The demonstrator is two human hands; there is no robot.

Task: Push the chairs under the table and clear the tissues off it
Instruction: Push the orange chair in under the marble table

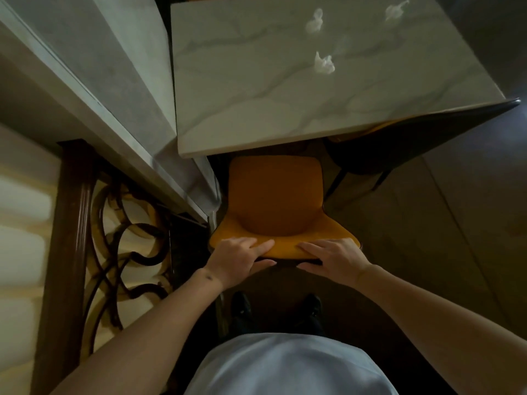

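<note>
A dim room with a tiled floor [456,223] holds a marble-patterned table [256,95], its left edge close to a pale wall ledge [94,89]; a dark wooden railing with curled ironwork [114,238] stands lower left. An orange chair [275,195] sits at the table's near edge toward the left corner, its seat facing the table and its front just short of the tabletop's rim; its long axis runs from the person straight toward the table. The left hand [239,259] grips the top of the chair's backrest, fingers over the front and thumb behind; the right hand [332,259] clamps the same rim just beside it in the same way. A second chair [368,143] is tucked under the near edge further right, only its dark back and a strip of orange showing. Three crumpled tissues lie on the tabletop: one [323,64] mid-table, one [315,22] near the far edge, one [395,10] toward the far right corner. Black shoes [242,306] stand behind the chair.
</note>
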